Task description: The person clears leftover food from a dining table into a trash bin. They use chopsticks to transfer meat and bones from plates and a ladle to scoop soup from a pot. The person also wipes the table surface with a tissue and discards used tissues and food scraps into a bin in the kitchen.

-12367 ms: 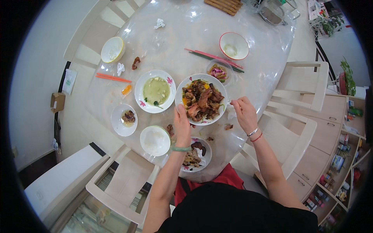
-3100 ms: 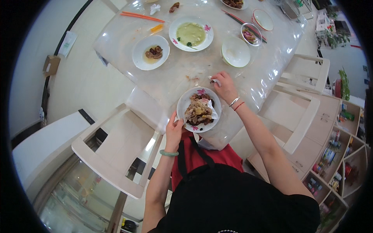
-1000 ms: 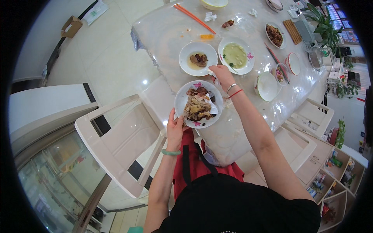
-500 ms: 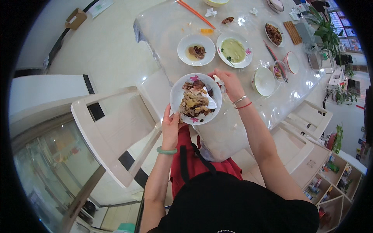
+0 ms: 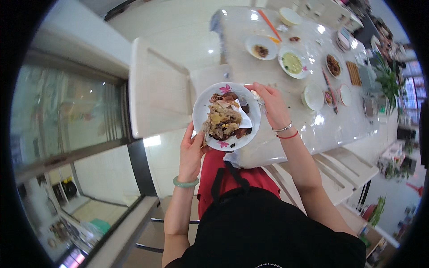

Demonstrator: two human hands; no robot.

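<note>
A white plate [image 5: 203, 102] with pink flowers is held up in front of my body, loaded with bones, food scraps and a white spoon-shaped piece [image 5: 244, 119]. My left hand [image 5: 192, 154], below a green bangle, grips the plate's lower left rim, thumb on top and fingers underneath. At the upper right rim, my right hand [image 5: 273, 105] is closed around a crumpled white tissue [image 5: 256, 95]. Its fingertips reach the plate's edge; whether they bear its weight I cannot tell.
A covered dining table [image 5: 272, 147] carries a green soup plate [image 5: 292, 63], a bowl of meat scraps [image 5: 260, 48], several other bowls and chopsticks. A white chair [image 5: 161, 89] stands at the left, near a glass sliding door [image 5: 71, 111]. More chairs [image 5: 344, 165] line the right side.
My body has turned left and moved away from the table, which now sits farther up and right in view. The plate stays in my hands. The sliding door looms larger at left.
</note>
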